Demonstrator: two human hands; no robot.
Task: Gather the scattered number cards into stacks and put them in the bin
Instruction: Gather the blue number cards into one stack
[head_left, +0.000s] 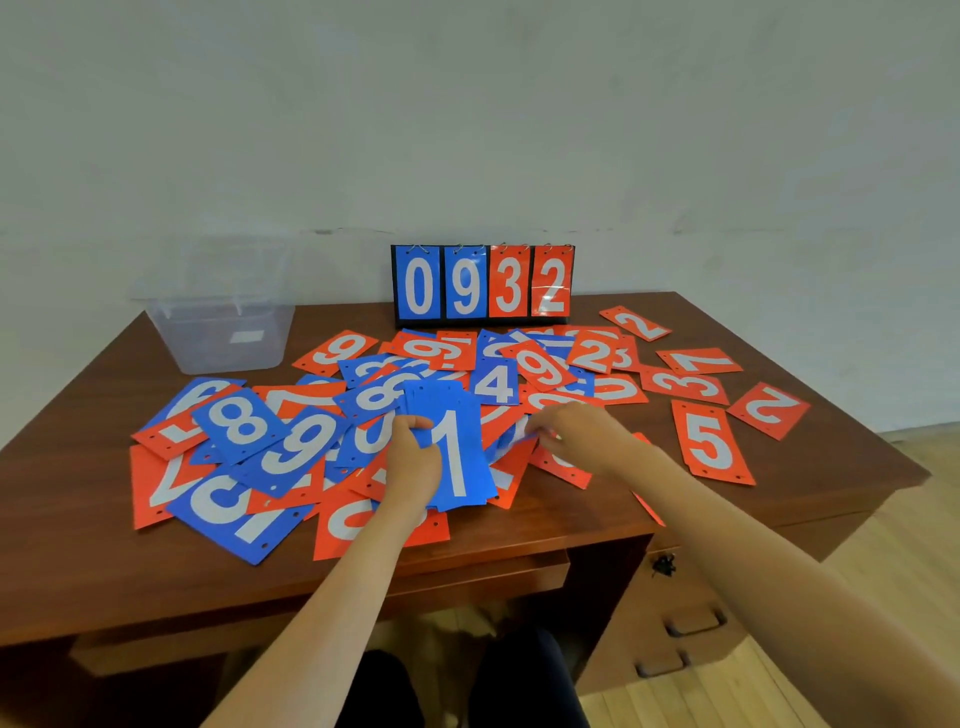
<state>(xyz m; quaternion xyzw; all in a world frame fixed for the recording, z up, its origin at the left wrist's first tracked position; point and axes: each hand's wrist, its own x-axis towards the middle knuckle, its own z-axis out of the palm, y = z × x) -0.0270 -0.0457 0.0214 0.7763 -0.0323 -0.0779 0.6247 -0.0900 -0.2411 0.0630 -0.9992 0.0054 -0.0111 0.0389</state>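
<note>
Several red and blue number cards (244, 431) lie scattered and overlapping across the brown desk (571, 525). My left hand (413, 462) grips a small stack of blue cards (457, 452) with a white 1 on top, held above the pile at the desk's middle. My right hand (576, 436) reaches down just right of the stack and pinches the edge of a blue card (511, 441) lying in the pile. The clear plastic bin (223, 322) stands at the desk's back left and looks to hold no cards.
A flip scoreboard (483, 283) reading 0932 stands at the back centre against the wall. Loose red cards, among them a 5 (709, 441) and a 2 (771, 410), lie toward the right edge. Drawers with handles (693, 623) sit under the desk's right side.
</note>
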